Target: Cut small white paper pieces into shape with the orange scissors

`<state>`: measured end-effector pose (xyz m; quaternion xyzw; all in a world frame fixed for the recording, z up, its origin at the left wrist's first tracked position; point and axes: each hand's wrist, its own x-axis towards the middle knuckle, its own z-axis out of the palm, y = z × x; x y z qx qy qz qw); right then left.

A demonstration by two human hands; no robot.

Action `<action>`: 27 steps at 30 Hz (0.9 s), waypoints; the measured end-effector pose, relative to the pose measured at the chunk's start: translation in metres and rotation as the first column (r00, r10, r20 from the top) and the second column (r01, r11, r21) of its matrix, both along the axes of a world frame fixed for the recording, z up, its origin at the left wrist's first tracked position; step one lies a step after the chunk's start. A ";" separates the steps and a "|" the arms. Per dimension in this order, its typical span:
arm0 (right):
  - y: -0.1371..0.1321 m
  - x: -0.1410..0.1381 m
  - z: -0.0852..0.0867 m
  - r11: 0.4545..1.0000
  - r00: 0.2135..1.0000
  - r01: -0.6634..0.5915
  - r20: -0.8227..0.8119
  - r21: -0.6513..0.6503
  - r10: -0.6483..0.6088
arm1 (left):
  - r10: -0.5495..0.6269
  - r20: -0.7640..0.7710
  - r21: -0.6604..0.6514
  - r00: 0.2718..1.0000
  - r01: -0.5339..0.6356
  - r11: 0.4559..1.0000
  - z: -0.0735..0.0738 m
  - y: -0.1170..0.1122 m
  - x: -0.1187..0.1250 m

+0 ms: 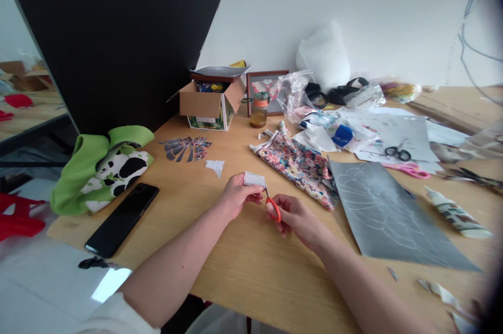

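Over the middle of the wooden table [243, 255], my left hand [239, 196] pinches a small pale piece [254, 180], paper or fabric. My right hand [293, 214] is closed round the orange handles of small scissors [274, 209], whose blades meet the right edge of that piece. How far the blades are apart cannot be made out. Beyond my left hand lies a loose white scrap [214, 167], and further left are dark and patterned petal-shaped pieces [186, 149] laid out in a fan. A floral cloth [296, 166] lies just past my right hand.
A grey sheet with white petal lines [389, 208] and a glue bottle [458, 213] lie right. Pink scissors [408, 169] and black-handled scissors [397, 153] rest beyond. Left are a phone [122, 219] and a green panda bag [106, 171]. An open box [212, 106] and jar [260, 110] stand behind.
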<state>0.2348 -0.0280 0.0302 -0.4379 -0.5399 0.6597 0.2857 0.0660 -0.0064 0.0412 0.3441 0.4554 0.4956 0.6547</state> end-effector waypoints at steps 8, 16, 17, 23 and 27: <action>0.001 0.000 0.001 1.000 1.000 0.007 0.020 0.005 -0.007 | 0.003 0.001 -0.003 1.000 -0.003 1.000 0.000 -0.001 0.000; 0.000 0.000 0.000 1.000 1.000 0.009 0.019 0.018 -0.009 | -0.002 0.005 0.003 1.000 0.002 1.000 -0.002 0.000 0.000; 0.000 0.000 0.000 1.000 1.000 0.010 0.018 0.018 -0.010 | -0.004 0.007 0.004 1.000 0.004 1.000 -0.002 0.000 0.000; 0.000 0.000 0.001 1.000 1.000 0.007 0.021 0.015 -0.008 | -0.008 0.011 -0.003 1.000 0.008 1.000 -0.002 0.000 -0.001; 0.000 0.000 0.001 1.000 1.000 0.004 0.012 0.021 -0.004 | -0.007 0.021 -0.009 1.000 0.007 1.000 -0.001 0.001 -0.001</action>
